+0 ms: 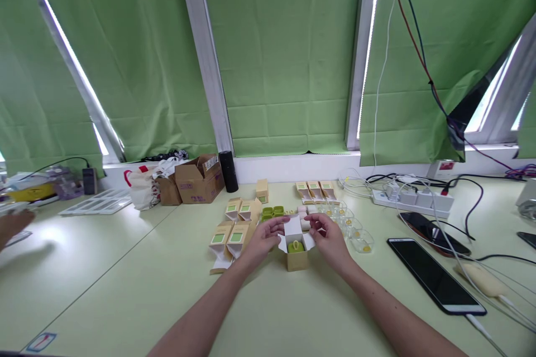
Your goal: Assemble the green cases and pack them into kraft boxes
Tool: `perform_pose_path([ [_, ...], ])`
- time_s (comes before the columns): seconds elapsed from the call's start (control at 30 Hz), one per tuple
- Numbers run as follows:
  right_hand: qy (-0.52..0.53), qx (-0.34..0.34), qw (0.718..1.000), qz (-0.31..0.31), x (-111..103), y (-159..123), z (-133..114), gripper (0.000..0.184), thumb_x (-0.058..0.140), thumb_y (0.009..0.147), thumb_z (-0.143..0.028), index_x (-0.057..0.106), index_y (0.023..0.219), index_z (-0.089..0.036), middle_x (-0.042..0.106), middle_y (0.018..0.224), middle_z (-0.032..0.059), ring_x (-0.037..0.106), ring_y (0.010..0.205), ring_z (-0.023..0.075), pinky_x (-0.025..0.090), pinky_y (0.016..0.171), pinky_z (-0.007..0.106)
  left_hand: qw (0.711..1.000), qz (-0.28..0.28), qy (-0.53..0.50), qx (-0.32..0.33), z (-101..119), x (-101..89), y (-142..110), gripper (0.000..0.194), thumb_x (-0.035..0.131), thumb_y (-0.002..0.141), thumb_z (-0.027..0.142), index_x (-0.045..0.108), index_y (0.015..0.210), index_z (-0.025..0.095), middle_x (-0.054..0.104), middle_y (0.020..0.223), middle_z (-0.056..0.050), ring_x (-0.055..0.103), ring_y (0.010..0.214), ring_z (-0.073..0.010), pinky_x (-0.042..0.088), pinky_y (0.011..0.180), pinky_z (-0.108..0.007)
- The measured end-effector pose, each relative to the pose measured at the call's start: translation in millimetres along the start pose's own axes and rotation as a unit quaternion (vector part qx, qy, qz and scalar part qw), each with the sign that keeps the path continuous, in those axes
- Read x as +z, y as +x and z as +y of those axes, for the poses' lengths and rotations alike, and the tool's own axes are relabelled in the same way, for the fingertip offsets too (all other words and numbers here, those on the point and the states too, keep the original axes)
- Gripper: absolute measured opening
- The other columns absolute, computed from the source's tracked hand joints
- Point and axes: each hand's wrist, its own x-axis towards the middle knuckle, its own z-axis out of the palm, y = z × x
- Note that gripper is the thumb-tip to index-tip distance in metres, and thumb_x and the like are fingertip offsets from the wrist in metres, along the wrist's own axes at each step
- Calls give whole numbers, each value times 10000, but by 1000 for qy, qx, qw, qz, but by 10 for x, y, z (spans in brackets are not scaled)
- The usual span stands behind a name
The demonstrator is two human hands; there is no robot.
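Observation:
A small kraft cardboard box (297, 261) stands upright on the table between my hands, its white-lined lid and side flaps raised. Inside it sits a green piece (295, 246) with a pale loop on top. My left hand (265, 239) is closed at the left side of the lid, fingertips against the white cardboard. On the other side, my right hand (329, 239) has its thumb and fingers bent around the right flap. Behind the box, partly hidden by my hands, are green square cups (273, 211) and small white-pink cylinders (310, 210).
Open kraft boxes (228, 237) lie left of my hands, more boxes (317, 192) behind. Clear plastic cups (362, 241) with yellow bits stand to the right. Farther right are a phone (435, 274), cables and a power strip (412, 201). Another person's hand (14, 225) shows at far left.

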Motion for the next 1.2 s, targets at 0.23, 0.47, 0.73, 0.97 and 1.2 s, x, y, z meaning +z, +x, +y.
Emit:
perform_pose_path([
  [0.23,6,7,1000,4,4,-1,38,295,574,789,-240,716,1047,-221,649,957,62,592,780,202,519,667,320,1000,7,-27,-2,11,7,-7,551,641,656,146,751,1196,153,743,991,-88,671,928,-210,474,764,-272],
  [0.47,13,15,1000,3,12,9,103,307,582,784,-257,711,1060,-224,628,939,54,581,748,190,505,635,304,1000,-3,-13,8,-101,-37,59,602,657,619,101,709,1216,150,754,1061,-112,688,992,-237,488,824,-301],
  [0.73,41,20,999,5,12,16,107,295,632,770,-281,710,1046,-213,599,905,41,558,685,167,493,598,291,1000,10,15,15,-116,-6,39,502,767,699,150,666,1191,163,737,1060,-101,686,968,-215,497,866,-315],
  [0.97,42,25,999,-1,27,14,106,322,641,784,-358,691,1067,-215,577,906,38,535,661,154,471,559,275,999,4,29,15,-121,16,34,534,883,725,315,603,1162,187,674,934,-41,651,893,-183,491,844,-305],
  [1.2,70,43,996,-16,40,12,85,342,640,746,-311,698,1065,-201,572,911,32,522,641,143,457,540,274,1000,-4,22,17,-181,50,36,567,883,759,402,512,1144,213,697,973,-56,653,893,-184,475,811,-296],
])
